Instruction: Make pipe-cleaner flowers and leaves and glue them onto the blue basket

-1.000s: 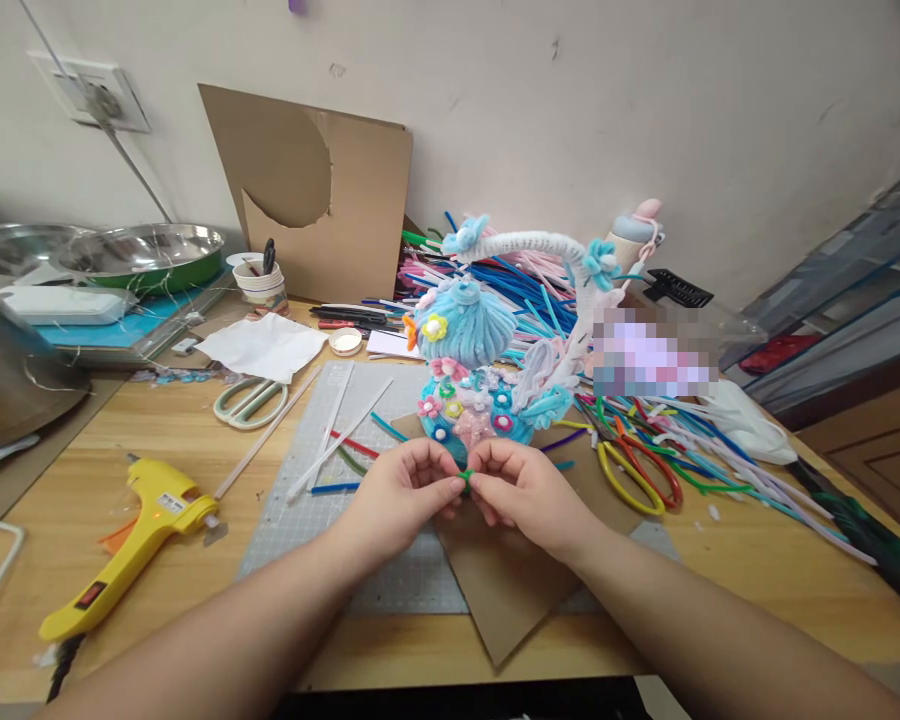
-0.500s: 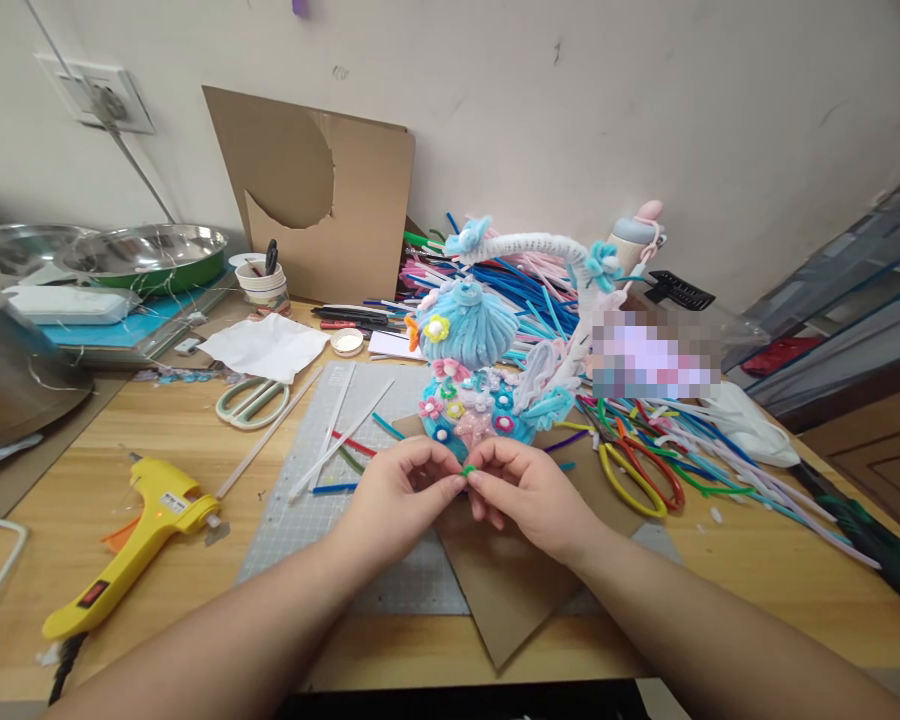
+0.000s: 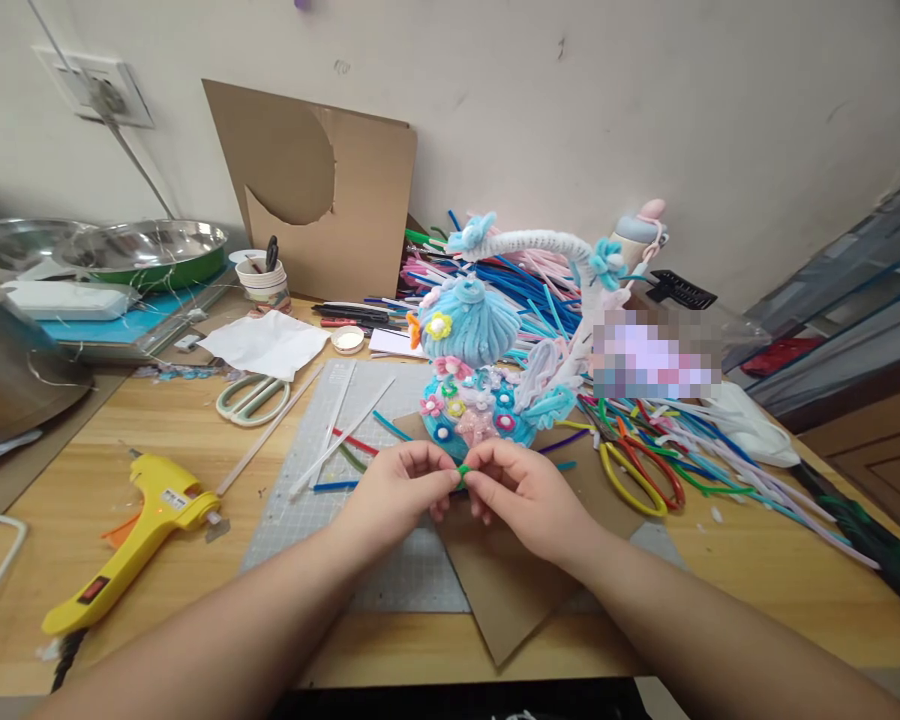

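Between my fingertips is a small piece of green pipe cleaner (image 3: 463, 473), pinched from both sides and mostly covered. My left hand (image 3: 401, 492) closes on its left end, thumb against forefinger. From the other side my right hand (image 3: 529, 492) grips it the same way. Just behind the hands stands a fuzzy blue pipe-cleaner craft (image 3: 471, 325) dotted with small flowers, with a white curved arm (image 3: 532, 242) arching over it. Its base rests on a brown cardboard sheet (image 3: 506, 590), which lies across a grey cutting mat (image 3: 412, 590).
A yellow glue gun (image 3: 146, 535) lies at left, with light-handled scissors (image 3: 253, 402) beyond it. Yellow- and red-handled tools (image 3: 641, 480) lie right of the craft. Loose pipe cleaners (image 3: 750, 470) spread over the right side. Cut cardboard (image 3: 367, 200) leans on the wall.
Both hands stay pinched together, shifting very slightly. A little more of the green piece shows between the fingertips. Everything else on the table stays put.
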`<state>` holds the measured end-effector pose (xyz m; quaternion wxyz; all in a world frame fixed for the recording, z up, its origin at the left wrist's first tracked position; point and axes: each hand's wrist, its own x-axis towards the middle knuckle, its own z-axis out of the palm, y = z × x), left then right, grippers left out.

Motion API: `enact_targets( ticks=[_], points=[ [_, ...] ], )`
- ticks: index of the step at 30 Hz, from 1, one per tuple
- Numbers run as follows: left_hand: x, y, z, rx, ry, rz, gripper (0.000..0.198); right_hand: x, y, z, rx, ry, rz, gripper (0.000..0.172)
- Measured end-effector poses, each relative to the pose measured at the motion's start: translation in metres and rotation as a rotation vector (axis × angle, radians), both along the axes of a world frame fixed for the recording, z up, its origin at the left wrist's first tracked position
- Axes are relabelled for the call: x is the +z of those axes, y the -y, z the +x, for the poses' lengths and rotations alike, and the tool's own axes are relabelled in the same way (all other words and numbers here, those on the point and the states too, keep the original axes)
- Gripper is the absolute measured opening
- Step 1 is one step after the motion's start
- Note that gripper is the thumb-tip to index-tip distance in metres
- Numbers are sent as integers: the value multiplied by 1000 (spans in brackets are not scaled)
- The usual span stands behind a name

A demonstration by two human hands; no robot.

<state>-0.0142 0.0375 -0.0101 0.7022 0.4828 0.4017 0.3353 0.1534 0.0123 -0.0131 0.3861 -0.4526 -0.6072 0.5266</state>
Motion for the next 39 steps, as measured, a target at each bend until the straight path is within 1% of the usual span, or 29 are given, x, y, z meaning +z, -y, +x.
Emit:
enact_targets(
  ticks=[3,5,9,12,16,21,23,26,28,30,34,39],
  points=[
    [0,1,1,68,138,-77,23,1,-5,-1,18,-191,-153,22],
    [0,2,1,68,198,-113,24,1,-6,-1,25,-226,-193,23],
    [-1,4,2,-33,168,-99,23,1,-4,0,-19,-223,-243,18],
    [0,5,2,-49,130,-85,22,2,-3,1,-33,-192,-269,18],
    [1,3,3,-45,100,-29,25,4,-4,1,-41,-142,-263,19],
    [0,0,2,-47,121,-13,25,5,-3,0,-20,-111,-257,20],
    [0,0,0,5,160,-64,23,5,-3,-1,-5,-151,-263,21],
    [1,0,-1,68,233,-197,23,2,-2,-3,-4,-139,-210,22],
    [2,1,-1,56,243,-253,22,1,-1,-5,-10,-96,-169,20],
    [3,2,-1,31,223,-269,20,-1,-1,-6,-15,-80,-153,18],
    [1,2,0,3,159,-207,20,-2,0,-6,-28,-51,-149,17],
    [-5,-1,1,-32,48,-22,25,-3,-1,-4,-32,56,-128,14]
  ],
)
